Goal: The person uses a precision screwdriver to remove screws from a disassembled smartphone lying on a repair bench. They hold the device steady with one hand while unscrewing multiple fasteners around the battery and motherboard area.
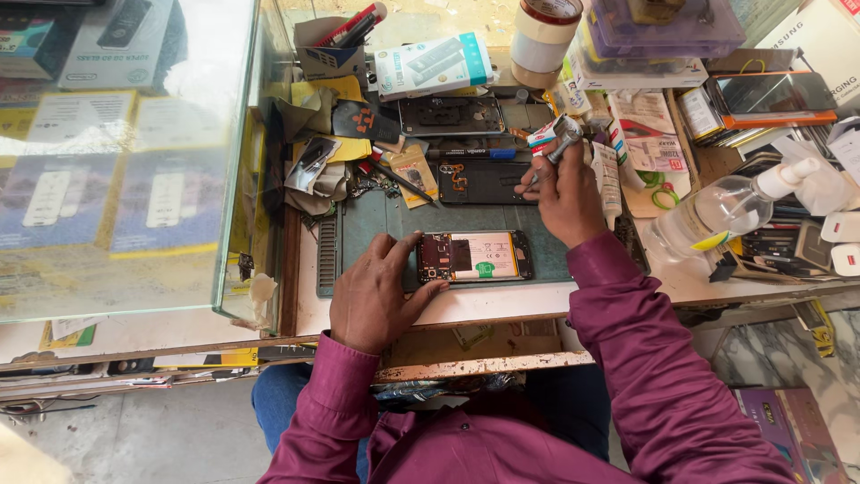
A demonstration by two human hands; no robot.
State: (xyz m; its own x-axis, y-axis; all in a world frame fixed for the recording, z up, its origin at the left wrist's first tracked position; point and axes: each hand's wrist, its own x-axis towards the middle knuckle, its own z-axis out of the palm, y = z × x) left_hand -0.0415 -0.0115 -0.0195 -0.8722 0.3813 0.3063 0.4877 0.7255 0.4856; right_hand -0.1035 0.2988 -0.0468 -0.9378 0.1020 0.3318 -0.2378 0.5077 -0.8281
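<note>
left hand point(376, 291) steadies opened phone point(473, 256); right hand point(566, 193) grips screwdriver point(557, 152).

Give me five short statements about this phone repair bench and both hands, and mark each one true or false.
1. The left hand rests beside the opened phone on the green mat. True.
2. The right hand is empty. False: it holds a metal screwdriver.
3. The opened phone lies with its screen up. False: its back is off and the inner parts show.
4. A clear spray bottle lies to the right of the right hand. True.
5. The roll of tape sits in the person's lap. False: it stands at the back of the bench.
</note>
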